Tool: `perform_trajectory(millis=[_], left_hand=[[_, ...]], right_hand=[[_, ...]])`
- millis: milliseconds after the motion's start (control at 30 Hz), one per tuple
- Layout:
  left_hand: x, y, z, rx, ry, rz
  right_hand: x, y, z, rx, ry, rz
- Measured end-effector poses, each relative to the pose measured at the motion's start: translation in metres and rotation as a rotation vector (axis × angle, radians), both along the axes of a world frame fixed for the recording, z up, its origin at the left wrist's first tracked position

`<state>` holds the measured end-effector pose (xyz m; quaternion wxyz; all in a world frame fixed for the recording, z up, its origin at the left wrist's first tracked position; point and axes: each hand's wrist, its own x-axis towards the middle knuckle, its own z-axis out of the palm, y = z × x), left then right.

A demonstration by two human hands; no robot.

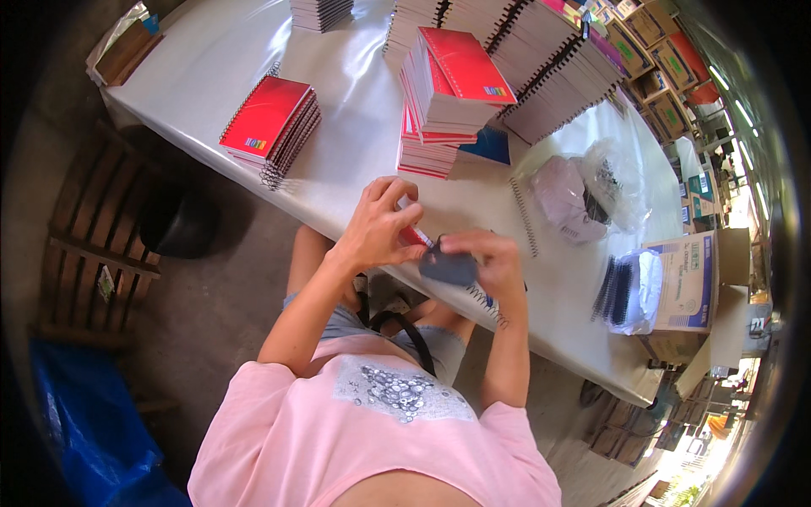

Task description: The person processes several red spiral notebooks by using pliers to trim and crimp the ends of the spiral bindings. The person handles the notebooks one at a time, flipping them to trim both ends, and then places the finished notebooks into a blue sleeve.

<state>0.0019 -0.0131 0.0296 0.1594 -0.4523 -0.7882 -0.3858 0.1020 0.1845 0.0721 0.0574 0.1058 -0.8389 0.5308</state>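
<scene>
My left hand (380,224) is closed round a small notebook (411,234) with a red cover, held edge-up over the table's near edge. My right hand (492,253) is pinched at the notebook's near end. A dark, flat piece (448,269) hangs below its fingers, smeared by motion; whether it is the back cover I cannot tell. From under the right hand a dark spiral binding coil (487,306) sticks out toward me, in line with the notebook's edge. The fingertips' exact hold on the coil is partly hidden.
Spiral-bound red notebooks (269,118) lie stacked at left. A taller stack of red-covered pads (456,84) stands ahead, beside rows of bound blocks (549,84). A loose coil (524,215), a plastic bag (583,198) and an open carton (688,283) are at right.
</scene>
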Motion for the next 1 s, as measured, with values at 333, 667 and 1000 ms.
perform_trajectory(millis=[333,667,1000], left_hand=[[-0.008,0.006,0.002,0.17,-0.03,0.05],[-0.024,0.009,-0.026,0.366,-0.388,-0.074],[-0.031,0.011,-0.042,0.445,-0.532,-0.116]], right_hand=[[-0.022,0.008,-0.005,0.194,0.004,-0.291],[-0.036,-0.013,-0.002,0.096,0.0,-0.18],[-0.05,-0.023,-0.004,-0.391,-0.108,-0.174]])
